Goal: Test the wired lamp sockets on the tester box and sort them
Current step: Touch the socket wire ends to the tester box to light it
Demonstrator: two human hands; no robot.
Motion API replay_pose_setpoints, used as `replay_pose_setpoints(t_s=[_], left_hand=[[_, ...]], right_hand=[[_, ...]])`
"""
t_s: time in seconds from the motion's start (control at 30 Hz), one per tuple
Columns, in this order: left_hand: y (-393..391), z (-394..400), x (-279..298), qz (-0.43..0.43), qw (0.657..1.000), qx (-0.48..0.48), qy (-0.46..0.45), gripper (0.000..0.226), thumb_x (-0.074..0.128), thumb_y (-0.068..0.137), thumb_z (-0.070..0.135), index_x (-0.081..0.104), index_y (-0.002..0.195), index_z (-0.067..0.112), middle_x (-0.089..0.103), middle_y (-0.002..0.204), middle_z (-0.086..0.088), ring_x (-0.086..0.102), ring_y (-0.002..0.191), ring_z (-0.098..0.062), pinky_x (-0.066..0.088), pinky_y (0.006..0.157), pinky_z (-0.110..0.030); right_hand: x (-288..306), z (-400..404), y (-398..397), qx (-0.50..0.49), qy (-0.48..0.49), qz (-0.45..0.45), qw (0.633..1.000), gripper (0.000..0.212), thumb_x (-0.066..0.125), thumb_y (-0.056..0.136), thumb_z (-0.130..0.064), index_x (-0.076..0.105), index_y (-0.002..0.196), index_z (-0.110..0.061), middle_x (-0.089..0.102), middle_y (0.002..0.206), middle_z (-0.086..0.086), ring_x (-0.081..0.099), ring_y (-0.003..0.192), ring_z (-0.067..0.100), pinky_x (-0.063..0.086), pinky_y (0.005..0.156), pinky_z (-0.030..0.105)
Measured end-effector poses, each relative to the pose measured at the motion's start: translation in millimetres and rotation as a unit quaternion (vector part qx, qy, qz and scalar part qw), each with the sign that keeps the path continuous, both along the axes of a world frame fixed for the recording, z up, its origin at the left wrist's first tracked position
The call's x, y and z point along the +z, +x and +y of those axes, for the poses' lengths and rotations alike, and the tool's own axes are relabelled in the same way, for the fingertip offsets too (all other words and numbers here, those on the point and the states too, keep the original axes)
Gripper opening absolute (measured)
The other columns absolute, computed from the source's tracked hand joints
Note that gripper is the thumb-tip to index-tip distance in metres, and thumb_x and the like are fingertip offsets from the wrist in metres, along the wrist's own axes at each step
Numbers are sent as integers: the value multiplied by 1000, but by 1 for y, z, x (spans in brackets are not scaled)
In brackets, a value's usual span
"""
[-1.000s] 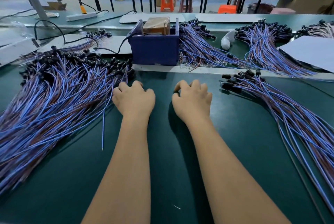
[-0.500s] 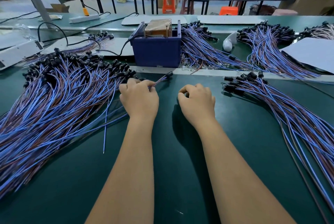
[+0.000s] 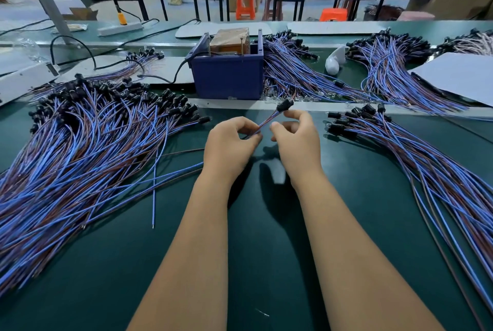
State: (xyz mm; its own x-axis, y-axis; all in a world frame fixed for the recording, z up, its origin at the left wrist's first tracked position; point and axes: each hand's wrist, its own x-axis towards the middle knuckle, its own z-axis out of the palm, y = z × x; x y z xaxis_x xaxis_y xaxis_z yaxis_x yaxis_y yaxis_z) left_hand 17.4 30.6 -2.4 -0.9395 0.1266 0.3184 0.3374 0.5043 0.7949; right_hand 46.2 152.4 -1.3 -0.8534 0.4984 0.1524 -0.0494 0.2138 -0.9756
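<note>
Nearest me, the left hand (image 3: 231, 143) pinches the blue and brown wires of one wired lamp socket (image 3: 284, 105). Just beside it, the right hand (image 3: 294, 135) curls, its fingertips at the wires just below the black head, which tilts up and away to the right. Its long axis already points toward the tester box (image 3: 228, 71) just beyond, the right hand being nearer.

The table (image 3: 106, 277) had a matt green covering. The tester box (image 3: 228, 78) looked like smooth blue plastic, and the sockets' wires (image 3: 80, 170) carried glossy insulation.
</note>
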Motion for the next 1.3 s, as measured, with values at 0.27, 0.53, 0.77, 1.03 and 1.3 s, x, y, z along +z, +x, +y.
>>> replay_pose_setpoints(t_s=[0.27,0.53,0.77,1.03,1.3], left_hand=[[2,6,0,-19,1000,-4,24,19,65,91,32,63,110,31,65,81,12,57,74,-3,44,70,-28],[1,5,5,-55,993,37,98,13,64,92,24,69,103,25,69,93,11,66,93,-14,52,87,-30],[0,0,8,-1,978,110,178,14,68,89,19,65,82,30,66,77,14,60,73,-8,52,77,-29],[5,1,21,21,941,60,332,14,71,87,4,74,87,18,71,77,11,63,73,0,50,73,-16],[22,14,27,-119,930,-163,307,39,45,81,-18,74,70,8,72,73,-10,67,63,-16,56,62,-24]], right_hand=[[-2,2,-2,-6,-78,37,996,29,63,89,-16,50,114,-24,64,90,-4,67,88,26,55,72,33],[-1,-2,2,35,36,-6,999,8,59,90,-20,63,93,-27,67,84,-1,63,76,20,56,78,41],[6,-9,6,96,-30,20,995,18,52,95,-10,64,84,-19,66,71,7,57,55,12,45,50,19],[10,-14,6,197,-136,-12,971,27,39,104,-21,62,94,-11,66,68,8,62,53,20,49,50,21],[10,-4,3,163,-246,28,955,29,41,104,-18,66,91,-9,63,82,14,59,72,23,55,76,39]])
